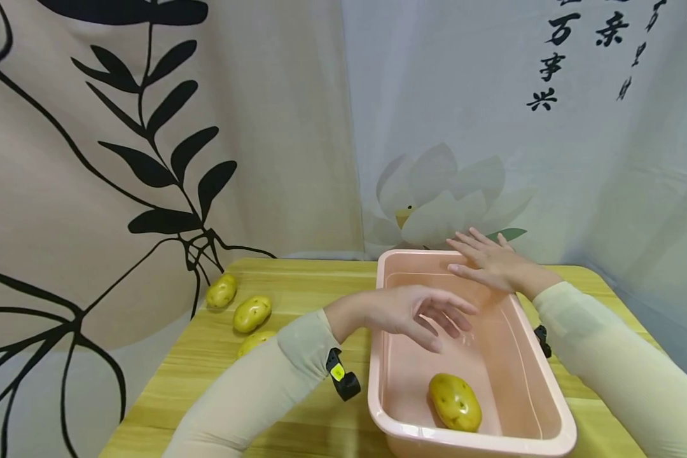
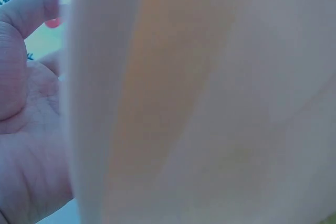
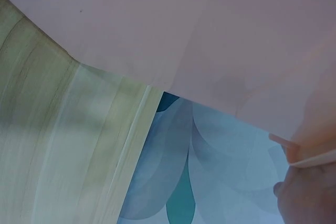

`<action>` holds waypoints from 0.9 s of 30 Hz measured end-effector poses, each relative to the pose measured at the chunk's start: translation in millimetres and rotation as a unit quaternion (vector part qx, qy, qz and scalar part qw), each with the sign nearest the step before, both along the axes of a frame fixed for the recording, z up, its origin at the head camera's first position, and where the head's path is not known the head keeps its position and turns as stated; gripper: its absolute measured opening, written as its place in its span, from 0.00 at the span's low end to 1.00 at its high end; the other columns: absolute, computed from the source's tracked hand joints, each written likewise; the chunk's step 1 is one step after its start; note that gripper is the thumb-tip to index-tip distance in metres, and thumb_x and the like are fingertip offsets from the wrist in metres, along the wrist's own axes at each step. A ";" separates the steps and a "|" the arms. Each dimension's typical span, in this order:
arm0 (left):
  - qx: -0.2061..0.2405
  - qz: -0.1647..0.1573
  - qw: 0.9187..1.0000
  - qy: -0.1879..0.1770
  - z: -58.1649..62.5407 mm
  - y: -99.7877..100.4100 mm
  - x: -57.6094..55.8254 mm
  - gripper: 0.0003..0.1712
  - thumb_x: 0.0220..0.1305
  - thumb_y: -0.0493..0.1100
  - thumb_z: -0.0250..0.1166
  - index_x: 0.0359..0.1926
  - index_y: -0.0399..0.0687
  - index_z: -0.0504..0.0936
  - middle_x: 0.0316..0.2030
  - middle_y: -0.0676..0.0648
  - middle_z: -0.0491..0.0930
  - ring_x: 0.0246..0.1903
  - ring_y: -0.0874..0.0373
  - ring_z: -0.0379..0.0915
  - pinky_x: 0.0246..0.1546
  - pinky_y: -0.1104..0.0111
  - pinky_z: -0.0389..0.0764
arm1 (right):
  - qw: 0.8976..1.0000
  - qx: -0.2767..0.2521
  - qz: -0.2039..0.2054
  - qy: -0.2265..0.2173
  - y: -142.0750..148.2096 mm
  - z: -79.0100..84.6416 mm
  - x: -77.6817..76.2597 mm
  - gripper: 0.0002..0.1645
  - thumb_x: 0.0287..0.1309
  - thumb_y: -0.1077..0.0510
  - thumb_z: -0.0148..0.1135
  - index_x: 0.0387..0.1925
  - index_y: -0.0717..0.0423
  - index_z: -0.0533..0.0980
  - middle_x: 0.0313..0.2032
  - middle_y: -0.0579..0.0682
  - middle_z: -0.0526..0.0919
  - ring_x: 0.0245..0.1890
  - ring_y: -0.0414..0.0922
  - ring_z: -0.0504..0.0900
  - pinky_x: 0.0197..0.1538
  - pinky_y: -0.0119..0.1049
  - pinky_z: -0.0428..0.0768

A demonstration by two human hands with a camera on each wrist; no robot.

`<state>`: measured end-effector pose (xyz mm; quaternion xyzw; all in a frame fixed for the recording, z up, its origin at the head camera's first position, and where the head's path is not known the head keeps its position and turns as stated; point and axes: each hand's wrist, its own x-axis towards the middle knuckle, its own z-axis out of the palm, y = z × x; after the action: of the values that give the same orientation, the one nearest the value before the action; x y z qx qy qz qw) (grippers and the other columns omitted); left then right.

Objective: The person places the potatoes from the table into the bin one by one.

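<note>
A pink plastic basin [image 1: 472,434] stands on the wooden table. One yellow potato [image 1: 455,402] lies inside it, near the front end. My left hand [image 1: 409,313] hovers over the basin's left side with loosely bent fingers and nothing in them. In the left wrist view, the basin's blurred wall [image 2: 210,98] hides much of that hand [image 2: 31,108]. At the far right corner, my right hand [image 1: 489,262] lies over the rim, its fingers spread. The right wrist view catches only part of this hand [image 3: 310,195], by the basin's outer wall [image 3: 157,24].
Several potatoes lie along the table's left side: one at the far corner [image 1: 221,291], one closer [image 1: 252,314], and one partly hidden behind the left sleeve [image 1: 256,342]. A printed curtain [image 1: 286,127] hangs behind the table [image 1: 315,280].
</note>
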<state>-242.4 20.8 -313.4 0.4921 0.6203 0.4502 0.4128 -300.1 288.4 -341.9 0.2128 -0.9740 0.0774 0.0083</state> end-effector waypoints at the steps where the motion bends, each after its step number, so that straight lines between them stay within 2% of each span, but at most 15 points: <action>1: 0.003 0.004 1.000 -0.003 0.8 -2.3 -0.1 0.38 0.60 0.25 0.62 0.70 0.40 0.60 0.60 0.43 0.73 0.58 0.57 0.71 0.58 0.67 0.72 | 1.000 0.000 -0.001 -0.002 0.2 -0.3 -0.1 0.45 0.64 0.26 0.38 0.75 0.43 0.51 0.75 0.53 0.48 0.74 0.56 0.37 0.65 0.69 0.35; 4: 0.016 0.015 1.000 -0.001 3.2 -10.1 -1.0 0.38 0.60 0.26 0.62 0.70 0.40 0.61 0.60 0.44 0.73 0.58 0.57 0.71 0.57 0.65 0.73 | 1.000 0.001 -0.002 -0.008 0.1 -0.5 -0.1 0.45 0.64 0.26 0.37 0.75 0.43 0.50 0.75 0.53 0.47 0.74 0.56 0.37 0.65 0.69 0.34; 9: 0.041 0.026 0.999 0.014 8.0 -25.3 -4.3 0.38 0.60 0.26 0.62 0.70 0.39 0.59 0.62 0.39 0.70 0.59 0.54 0.70 0.58 0.62 0.73 | 1.000 0.004 -0.005 -0.012 -0.2 -0.6 -0.3 0.46 0.64 0.25 0.37 0.75 0.42 0.50 0.75 0.53 0.47 0.74 0.56 0.37 0.65 0.69 0.35; 17: 0.071 0.054 0.996 0.031 12.1 -60.0 -13.9 0.40 0.59 0.26 0.62 0.71 0.37 0.57 0.61 0.39 0.70 0.60 0.41 0.67 0.59 0.57 0.72 | 1.000 0.004 -0.008 -0.011 -1.4 -2.4 -2.8 0.46 0.63 0.25 0.37 0.75 0.43 0.50 0.75 0.54 0.48 0.74 0.57 0.37 0.65 0.69 0.34; 22: 0.064 0.095 0.993 0.041 12.3 -82.6 -19.5 0.39 0.60 0.30 0.64 0.70 0.40 0.59 0.61 0.40 0.71 0.60 0.45 0.68 0.60 0.53 0.70 | 1.000 0.005 -0.010 -0.011 0.3 -2.6 -3.6 0.47 0.63 0.24 0.36 0.75 0.42 0.49 0.75 0.52 0.46 0.74 0.56 0.36 0.65 0.69 0.32; 27: 0.063 0.120 0.989 0.057 14.5 -99.8 -22.1 0.39 0.60 0.36 0.66 0.70 0.43 0.60 0.61 0.40 0.71 0.60 0.45 0.68 0.60 0.48 0.68 | 1.000 0.006 -0.008 -0.010 1.7 -2.3 -2.4 0.47 0.63 0.24 0.36 0.75 0.41 0.49 0.75 0.52 0.46 0.74 0.56 0.36 0.65 0.69 0.32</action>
<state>-264.5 -79.0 -298.9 0.4641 0.6679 0.5059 0.2874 -302.5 290.1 -344.1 0.2041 -0.9761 0.0741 -0.0023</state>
